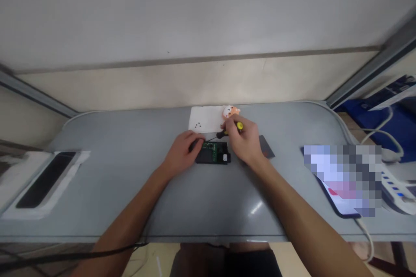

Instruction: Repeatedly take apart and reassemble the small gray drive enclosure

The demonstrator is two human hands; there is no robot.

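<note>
A black device with an exposed green circuit board [214, 152] lies on the grey table. My left hand [185, 149] is closed on its left end, fingers at the upper left edge. My right hand [243, 136] grips a yellow and black screwdriver [221, 134], whose thin shaft slants down left to the board's upper edge. Behind the device is a white sheet [205, 117] with several tiny dark screws [198, 125] on it. An orange and white animal-shaped item [230, 111] sits at the sheet's right side, partly behind my right hand.
A dark flat piece [266, 147] lies right of my right hand. Farther right are a phone [341, 201], its screen blurred out, and a white power strip [398, 190] with cables. A black slab [47, 179] rests on white wrapping at the left. The table [130, 207] ends at the front edge.
</note>
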